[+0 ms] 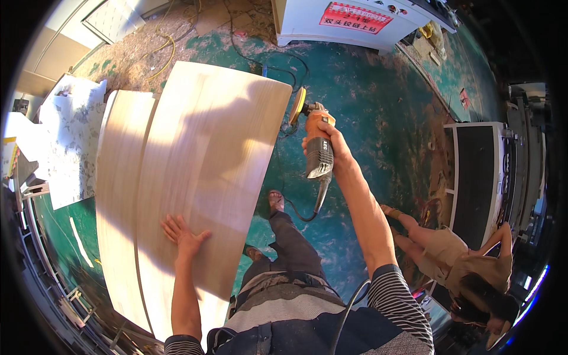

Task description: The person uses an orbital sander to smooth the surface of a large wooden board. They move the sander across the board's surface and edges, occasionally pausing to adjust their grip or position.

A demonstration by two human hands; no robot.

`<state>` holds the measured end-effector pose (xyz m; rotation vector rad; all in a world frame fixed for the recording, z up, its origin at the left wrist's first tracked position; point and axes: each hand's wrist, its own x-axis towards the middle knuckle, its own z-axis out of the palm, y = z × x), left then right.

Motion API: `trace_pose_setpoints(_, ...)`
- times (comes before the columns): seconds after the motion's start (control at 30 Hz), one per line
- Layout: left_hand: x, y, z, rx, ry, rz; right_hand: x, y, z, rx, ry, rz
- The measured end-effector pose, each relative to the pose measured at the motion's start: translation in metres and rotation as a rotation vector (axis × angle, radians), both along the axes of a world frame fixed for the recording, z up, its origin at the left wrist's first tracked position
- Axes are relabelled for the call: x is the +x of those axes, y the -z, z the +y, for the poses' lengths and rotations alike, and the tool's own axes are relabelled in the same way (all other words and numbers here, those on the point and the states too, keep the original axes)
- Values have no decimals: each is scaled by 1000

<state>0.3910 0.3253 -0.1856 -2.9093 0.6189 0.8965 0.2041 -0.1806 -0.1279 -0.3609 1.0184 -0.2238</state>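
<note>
My right hand (329, 140) grips an orange and black angle grinder (320, 144) by its body. A round yellow pad (298, 105) is fitted on the grinder, standing edge-on beside the far right corner of a pale wooden panel (204, 130). I cannot tell whether pad and wood touch. My left hand (185, 236) lies flat on the panel's near part, fingers spread. Along its left side runs a second pale wooden panel (120, 195), with a dark gap between the two. The grinder's cord (322, 192) hangs from its rear end and loops below.
A white cabinet (299, 23) with a red sign stands at the far side. Cables and a yellow hose (167, 56) lie on the dusty green floor (361, 89). Another person (461, 251) is at the lower right, near a dark-topped white unit (476, 177). Patterned sheets (74, 142) lie left.
</note>
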Motion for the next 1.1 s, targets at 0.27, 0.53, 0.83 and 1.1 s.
trace_pose_setpoints(0.27,2,2,10,-41,0,6,19,2,-5,-15,-34,13)
trace_pose_setpoints(0.53,8,-4,8,-62,0,5,34,6,-3,-21,-8,37)
trace_pose_setpoints(0.83,12,-4,13,-117,29,-40,18,-2,50,-23,-8,21)
trace_pose_setpoints(1.1,15,13,11,-254,126,-189,-3,-17,133,53,23,69)
